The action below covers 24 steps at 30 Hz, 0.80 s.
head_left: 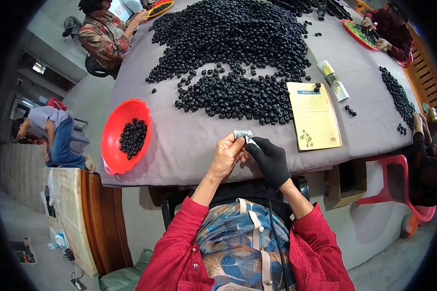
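My bare left hand [227, 154] and my black-gloved right hand [269, 160] meet just above the near edge of the table, fingertips pressed together. A speckled grey-white wrap [243, 133] covers a fingertip of the left hand. Between the two hands shows a small pale, silvery bit, too small to name; what else they pinch is hidden by the fingers. Straight beyond them spreads a heap of small round black bead-like pieces with holes [238, 99]. To the left of my hands stands a red scalloped bowl [109, 138] with more such black pieces [133, 138] in it.
A larger black heap [233, 39] fills the table's far middle. Right of my hands lie a yellow booklet [320, 127] and a clear plastic container [333, 80]. People work with baskets at the far left [104, 39] and far right [393, 29]. A red plastic chair [391, 179] stands at right.
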Each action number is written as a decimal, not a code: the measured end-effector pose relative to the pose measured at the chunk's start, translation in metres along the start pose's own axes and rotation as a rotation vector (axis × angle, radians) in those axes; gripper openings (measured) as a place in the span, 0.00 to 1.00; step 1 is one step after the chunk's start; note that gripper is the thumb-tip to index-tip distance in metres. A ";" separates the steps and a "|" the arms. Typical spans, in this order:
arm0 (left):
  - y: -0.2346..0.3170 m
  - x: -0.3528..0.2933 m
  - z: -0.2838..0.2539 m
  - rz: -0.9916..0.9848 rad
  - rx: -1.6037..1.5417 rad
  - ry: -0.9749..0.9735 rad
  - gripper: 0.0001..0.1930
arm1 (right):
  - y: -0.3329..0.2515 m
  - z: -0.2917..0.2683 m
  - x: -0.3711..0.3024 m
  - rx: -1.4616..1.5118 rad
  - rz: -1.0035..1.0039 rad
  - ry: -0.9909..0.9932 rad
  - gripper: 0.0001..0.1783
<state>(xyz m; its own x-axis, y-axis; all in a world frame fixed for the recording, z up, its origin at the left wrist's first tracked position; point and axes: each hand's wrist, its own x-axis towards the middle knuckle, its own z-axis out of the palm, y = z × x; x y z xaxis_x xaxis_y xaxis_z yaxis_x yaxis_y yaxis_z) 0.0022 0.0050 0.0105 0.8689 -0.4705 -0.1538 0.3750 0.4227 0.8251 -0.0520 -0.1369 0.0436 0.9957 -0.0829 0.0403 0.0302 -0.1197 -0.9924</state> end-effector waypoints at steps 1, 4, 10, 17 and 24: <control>-0.002 -0.001 -0.002 -0.003 0.001 -0.001 0.09 | -0.001 0.000 0.000 0.013 0.010 0.008 0.14; -0.004 -0.005 -0.007 -0.008 -0.003 -0.008 0.08 | -0.002 -0.001 0.000 -0.020 0.030 -0.016 0.13; -0.004 -0.006 0.000 0.032 0.068 0.044 0.09 | 0.004 0.001 0.001 -0.074 -0.002 -0.008 0.14; -0.002 -0.006 -0.001 0.041 0.156 0.074 0.11 | 0.007 0.001 0.000 -0.170 -0.058 -0.026 0.16; -0.001 -0.005 -0.008 0.027 0.050 -0.008 0.08 | 0.012 -0.001 0.001 -0.108 -0.047 -0.012 0.15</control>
<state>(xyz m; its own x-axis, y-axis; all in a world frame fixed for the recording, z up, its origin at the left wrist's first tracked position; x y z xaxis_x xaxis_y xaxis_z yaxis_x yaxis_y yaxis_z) -0.0002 0.0129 0.0057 0.8757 -0.4660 -0.1265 0.3343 0.3962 0.8551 -0.0509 -0.1397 0.0322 0.9944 -0.0630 0.0846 0.0681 -0.2294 -0.9709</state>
